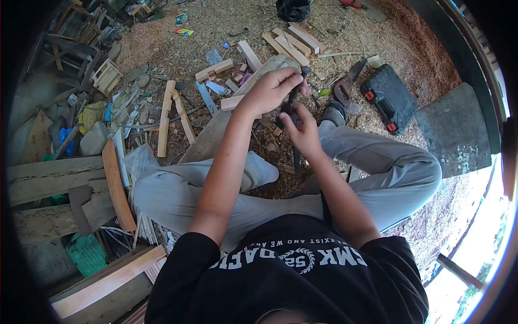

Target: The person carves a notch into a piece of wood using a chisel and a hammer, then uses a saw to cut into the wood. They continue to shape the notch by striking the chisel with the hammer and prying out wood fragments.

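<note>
- I see the left hand [268,92] with its fingers curled around the dark tool [293,98] near its far end.
- I see the right hand [305,133] pinching it lower, between thumb and fingers.
- I've the saw [342,90] right of the fingers, the black case [389,99] farther right.

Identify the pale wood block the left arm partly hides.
The block at the left wrist, which covers part of it; the pale blocks farther forward lie clear of the left arm.

Black short-sleeved T-shirt [307,289], white lettering [342,257] (wreath emblem [297,261] mid-chest); loose light-grey trousers [386,156].
</note>
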A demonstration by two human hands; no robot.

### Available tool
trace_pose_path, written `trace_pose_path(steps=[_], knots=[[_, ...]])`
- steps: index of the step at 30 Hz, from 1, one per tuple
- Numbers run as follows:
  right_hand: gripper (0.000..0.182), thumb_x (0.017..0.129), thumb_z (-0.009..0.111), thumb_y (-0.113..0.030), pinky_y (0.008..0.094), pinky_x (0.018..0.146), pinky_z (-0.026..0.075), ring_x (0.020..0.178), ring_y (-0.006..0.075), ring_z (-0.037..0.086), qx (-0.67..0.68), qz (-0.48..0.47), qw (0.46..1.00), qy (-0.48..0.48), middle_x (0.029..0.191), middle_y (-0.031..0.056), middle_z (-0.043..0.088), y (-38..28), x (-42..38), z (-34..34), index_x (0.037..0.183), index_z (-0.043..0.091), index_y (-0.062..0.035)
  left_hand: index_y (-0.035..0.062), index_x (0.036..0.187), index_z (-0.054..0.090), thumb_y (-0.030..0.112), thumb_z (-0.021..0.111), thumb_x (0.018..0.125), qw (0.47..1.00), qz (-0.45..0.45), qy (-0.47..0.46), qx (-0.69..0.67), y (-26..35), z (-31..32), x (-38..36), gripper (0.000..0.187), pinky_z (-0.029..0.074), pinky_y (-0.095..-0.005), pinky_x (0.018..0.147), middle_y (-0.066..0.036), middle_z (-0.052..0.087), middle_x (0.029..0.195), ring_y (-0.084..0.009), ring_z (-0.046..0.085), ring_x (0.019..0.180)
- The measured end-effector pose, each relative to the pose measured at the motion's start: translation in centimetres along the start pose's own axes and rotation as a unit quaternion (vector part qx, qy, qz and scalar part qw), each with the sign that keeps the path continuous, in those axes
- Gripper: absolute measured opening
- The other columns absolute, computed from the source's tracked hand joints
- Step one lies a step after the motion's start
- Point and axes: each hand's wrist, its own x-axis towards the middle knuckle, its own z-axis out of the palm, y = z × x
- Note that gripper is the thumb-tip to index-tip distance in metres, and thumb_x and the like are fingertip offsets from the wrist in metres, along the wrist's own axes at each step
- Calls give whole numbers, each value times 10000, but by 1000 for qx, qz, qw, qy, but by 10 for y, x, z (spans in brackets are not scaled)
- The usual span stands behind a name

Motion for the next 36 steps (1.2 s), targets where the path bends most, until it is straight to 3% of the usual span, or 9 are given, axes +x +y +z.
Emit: trace_pose_path(steps=[1, 4, 11, 14, 16, 25, 30, 33, 36], knots=[[263, 990, 729, -165, 353, 746, 522, 804, 179, 635, 71, 99, 993, 0, 944, 118, 691, -4, -2, -1, 1169, 637, 4, -18, 1031, 671, 258, 542, 1114, 1000, -1, -1, 2, -1, 2, -1, 316, 534, -320, 905, -54, 727, 955, -156, 697, 947], [203, 1003, 712, -183, 368, 580, 516, 595, 214, 649, -45, 4, 998, 39, 773, 135, 666, 11, 3, -4, 998, 660, 14, 8, 1065, 701, 223, 565, 1093, 997, -15, -24, 66, -12, 1, -2, 256, 538, -324, 896, -61, 761, 1013, -155, 708, 957], [261, 1031, 681, -224, 313, 608, 478, 633, 102, 553, 44, 172, 983, 42, 672, 105, 621, 14, -2, -9, 940, 704, 19, 37, 1095, 720, 206, 711, 964, 871, -72, 134, 468, -82, -58, -75, 214, 536, -405, 881, -127, 700, 997, -326, 690, 982], [295, 1021, 695, -241, 322, 579, 453, 599, 105, 516, -34, 163, 985, 39, 644, 115, 589, 51, -7, 0, 893, 687, 25, 43, 1068, 722, 194, 756, 917, 852, 39, 134, 504, -131, -45, -106, 217, 535, -440, 858, -121, 686, 986, -353, 669, 976], [363, 994, 715, -293, 386, 534, 444, 502, 226, 499, -41, 127, 988, 72, 616, 184, 564, 39, -4, 0, 836, 668, 30, 44, 1061, 723, 189, 763, 910, 856, 27, 148, 494, -141, -30, -112, 213, 534, -446, 857, -117, 682, 994, -353, 667, 975], [341, 996, 711, -283, 387, 535, 439, 501, 231, 493, -20, 136, 988, 64, 620, 195, 567, 38, 0, 2, 862, 681, 30, 27, 1024, 672, 126, 663, 961, 864, 38, 156, 477, -138, -58, -93, 117, 526, -492, 841, -158, 648, 1030, -401, 644, 982], [318, 992, 711, -272, 378, 527, 428, 497, 212, 487, -16, 168, 984, 51, 606, 185, 558, 38, -2, 0, 889, 697, 28, -22, 1225, 684, 199, 692, 957, 747, 38, 386, 541, -110, -72, -61, 348, 529, -496, 891, -188, 662, 1099, -429, 644, 1041], [309, 988, 716, -265, 372, 520, 420, 497, 193, 484, -8, 165, 985, 53, 596, 171, 558, 40, -2, 1, 892, 701, 29, 2, 1358, 649, 266, 741, 943, 826, -82, 229, 508, -127, -83, -77, 500, 501, -470, 973, -185, 671, 1194, -402, 642, 1102], [308, 987, 720, -269, 353, 532, 433, 513, 170, 504, -17, 154, 987, 46, 602, 152, 581, 50, -3, 4, 893, 709, 24, 38, 1338, 661, 277, 779, 910, 828, -29, 177, 531, -159, -86, -89, 504, 496, -480, 978, -169, 671, 1191, -391, 635, 1124]])
